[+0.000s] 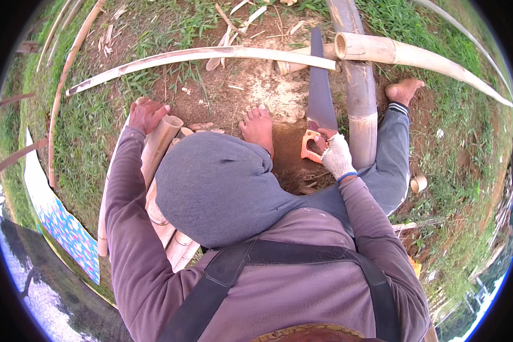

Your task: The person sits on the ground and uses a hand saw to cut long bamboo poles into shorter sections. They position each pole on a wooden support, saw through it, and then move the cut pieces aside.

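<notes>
My right hand [335, 154], in a pale knitted glove with bare fingertips, is closed round the orange handle of a handsaw [321, 97]. The dark blade points away from me, beside a thick grey-brown bamboo pole [362, 108]. Near the blade's far part, a long split bamboo strip [211, 54] and a pale bamboo pole [416, 56] meet. At the left, my left hand [147, 115] curls over the far end of cut bamboo pieces [159, 145], its thumb spread beside an open tube end. My bent leg hides part of these pieces.
My bare foot [257, 129] stands near pale sawdust [279, 85]; the other foot [403, 90] lies beyond the thick pole. A short bamboo ring [418, 183] sits on the grass at right. At left are a long bamboo pole [61, 108] and a colourful patterned sheet [68, 222].
</notes>
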Demonstrator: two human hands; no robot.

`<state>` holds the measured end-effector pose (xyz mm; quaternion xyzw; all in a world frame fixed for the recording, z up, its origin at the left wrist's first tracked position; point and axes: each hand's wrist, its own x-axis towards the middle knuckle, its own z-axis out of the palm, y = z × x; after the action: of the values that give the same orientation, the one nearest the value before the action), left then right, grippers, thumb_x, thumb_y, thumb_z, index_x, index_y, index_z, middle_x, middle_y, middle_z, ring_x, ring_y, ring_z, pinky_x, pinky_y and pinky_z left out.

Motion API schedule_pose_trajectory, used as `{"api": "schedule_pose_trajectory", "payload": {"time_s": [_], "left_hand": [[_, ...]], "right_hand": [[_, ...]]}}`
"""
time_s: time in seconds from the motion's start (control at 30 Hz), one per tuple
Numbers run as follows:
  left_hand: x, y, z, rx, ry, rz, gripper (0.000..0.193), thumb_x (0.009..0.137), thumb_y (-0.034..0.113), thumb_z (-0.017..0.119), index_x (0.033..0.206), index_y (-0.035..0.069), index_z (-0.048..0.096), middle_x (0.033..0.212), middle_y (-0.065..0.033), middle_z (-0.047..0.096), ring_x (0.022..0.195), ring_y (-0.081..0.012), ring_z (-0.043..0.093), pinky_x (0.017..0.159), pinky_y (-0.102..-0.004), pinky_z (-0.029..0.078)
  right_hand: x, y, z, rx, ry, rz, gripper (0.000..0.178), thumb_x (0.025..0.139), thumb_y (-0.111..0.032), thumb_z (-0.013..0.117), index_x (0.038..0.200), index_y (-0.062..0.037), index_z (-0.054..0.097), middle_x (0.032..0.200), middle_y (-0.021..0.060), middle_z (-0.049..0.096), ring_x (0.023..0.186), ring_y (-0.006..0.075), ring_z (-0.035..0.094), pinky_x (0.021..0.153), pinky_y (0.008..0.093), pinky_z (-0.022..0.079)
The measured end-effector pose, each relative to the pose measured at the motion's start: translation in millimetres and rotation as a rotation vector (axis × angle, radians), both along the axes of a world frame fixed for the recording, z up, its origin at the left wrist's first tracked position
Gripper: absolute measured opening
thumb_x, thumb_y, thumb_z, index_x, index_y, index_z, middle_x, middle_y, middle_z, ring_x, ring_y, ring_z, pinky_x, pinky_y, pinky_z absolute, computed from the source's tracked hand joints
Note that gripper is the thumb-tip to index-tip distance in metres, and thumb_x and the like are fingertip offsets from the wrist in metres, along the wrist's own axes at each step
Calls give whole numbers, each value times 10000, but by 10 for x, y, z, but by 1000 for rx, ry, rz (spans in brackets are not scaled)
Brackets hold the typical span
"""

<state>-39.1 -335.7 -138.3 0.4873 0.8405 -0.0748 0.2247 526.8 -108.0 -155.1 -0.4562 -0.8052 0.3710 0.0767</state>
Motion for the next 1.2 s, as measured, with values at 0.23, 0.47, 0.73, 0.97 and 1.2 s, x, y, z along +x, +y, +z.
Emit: {"api": "schedule_pose_trajectory", "payload": {"time_s": [0.23, 0.47, 0.73, 0.97, 1.2], "left_hand": [[953, 1486, 592, 632, -317, -238, 472, 944, 269, 832, 1360, 68, 730, 1309, -171, 759, 1207, -370, 727, 1058, -434, 555], [2289, 3491, 1424, 508, -269, -836, 640, 862, 367, 866, 1412, 101, 674, 1281, -210, 748, 1183, -426, 702, 1032, -507, 557], [3750, 5247, 1007, 337, -164, -716, 1264, 714, 611, 950, 1665, 17, 368, 1450, -283, 648, 1320, -467, 651, 1140, -509, 517], [4220, 5909, 704, 157, -302, -658, 1240, 652, 599, 958, 1608, 13, 426, 1348, -266, 726, 1233, -425, 719, 1083, -463, 553], [3835, 4959, 1954, 268, -228, -631, 1107, 664, 572, 923, 1526, 3, 526, 1278, -272, 753, 1174, -434, 742, 1004, -489, 580]], "right_hand": [[91, -17, -13, -83, -23, -9, 305, 987, -279, 722, 1168, -46, 798, 1059, 262, 772, 1059, 452, 726, 939, 528, 562], [226, -33, -148, -177, -4, -18, 247, 974, -254, 700, 1110, -84, 817, 968, 246, 782, 939, 431, 765, 835, 520, 587], [170, 130, -239, -585, 274, -130, 369, 1020, -348, 723, 1206, -32, 768, 799, 143, 761, 689, 260, 747, 671, 428, 563], [239, 295, -108, -655, 197, -50, 424, 1012, -413, 730, 1146, -14, 779, 892, 194, 783, 863, 320, 778, 794, 458, 573], [344, 371, -254, -491, 353, -275, 452, 998, -392, 780, 1239, -9, 769, 1080, 198, 787, 1018, 305, 753, 891, 430, 583]]}}
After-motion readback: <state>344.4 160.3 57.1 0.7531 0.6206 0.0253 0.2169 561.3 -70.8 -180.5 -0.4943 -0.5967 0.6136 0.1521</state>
